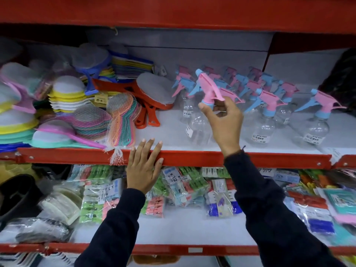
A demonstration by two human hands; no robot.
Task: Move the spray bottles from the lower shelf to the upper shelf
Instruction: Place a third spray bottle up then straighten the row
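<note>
right grip point(221, 112): fingers pinched shut on the pink-and-blue trigger head of a clear spray bottle point(200, 124) — thumb on the collar, fingertips behind the neck
held bottle: body hangs just below the grip, tilted, base near or on the upper shelf point(169, 132); cannot tell if it touches
left grip point(143, 166): flat, fingers spread, holding nothing — palm pressed on the red front rail point(269, 158) of the upper shelf, down-left of the right grip
other spray bottles point(312, 122): upright on the same shelf, right of and behind the right grip, in rows; same pink/blue heads, white price stickers
left of grip: orange-handled scrubbers point(152, 97), netted sponges point(123, 116), stacked pastel pads
lower shelf point(173, 226): below both grips, bagged clothes pegs point(96, 199) along the back, bare white patch in front
sleeves: dark, both arms
</note>
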